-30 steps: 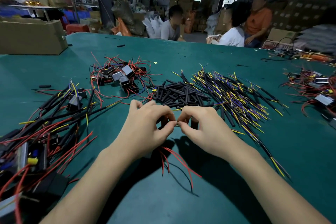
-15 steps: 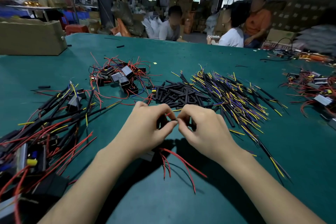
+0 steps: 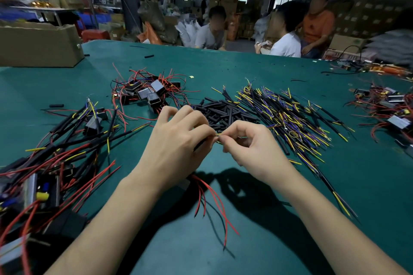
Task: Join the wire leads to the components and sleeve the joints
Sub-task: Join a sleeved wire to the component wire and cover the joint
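Note:
My left hand (image 3: 176,140) and my right hand (image 3: 250,143) meet fingertip to fingertip above the green table (image 3: 245,241). Between them they pinch a thin yellow wire lead (image 3: 220,135). My left hand also holds a component that is mostly hidden under the palm; its red leads (image 3: 212,198) hang down below the hand. Just beyond the hands lies a pile of short black sleeves (image 3: 223,111). To its right spreads a heap of yellow and blue wire leads in black sheath (image 3: 288,116).
Black components with red wires (image 3: 147,94) lie at the back left. Finished sleeved pieces (image 3: 55,152) cover the left side, more components (image 3: 388,114) the right edge. A cardboard box (image 3: 38,44) stands at the far left. Several people sit behind the table.
Both hands have shifted slightly right and up, and the pinch point has moved with them. The red leads under my left hand swing a little.

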